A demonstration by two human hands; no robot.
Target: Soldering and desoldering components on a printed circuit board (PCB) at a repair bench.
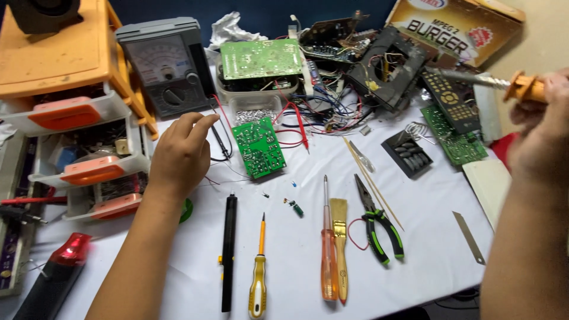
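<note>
I see the white-covered bench (415, 261) crowded along its far edge and laid out in a tidy row toward the near edge. At the left edge stands an orange drawer unit (65, 77) with three drawers pulled open, and beside it, at the far edge, a grey analog multimeter (169, 65).

I count three green circuit boards: one on a clear tub at the far edge (261, 58), one near the right edge (453, 139), and the small green board (259, 148) mid-bench, which looks to be the piece in hand.

My left hand (181, 157) rests just beside that board, fingers curled closed around a black probe (220, 139). My right hand (542, 127) is raised over the right edge, fingers gripping the orange handle of a soldering iron (474, 77), whose tip points left, well apart from the board.

I judge the work barely begun: no iron-to-board contact yet.

Along the near edge lie two screwdrivers, one yellow (258, 278) and one orange (329, 255), one brush (339, 237), one pair of green-handled pliers (379, 222), one black pen-like tool (228, 255) and one cutter blade (469, 237).
</note>
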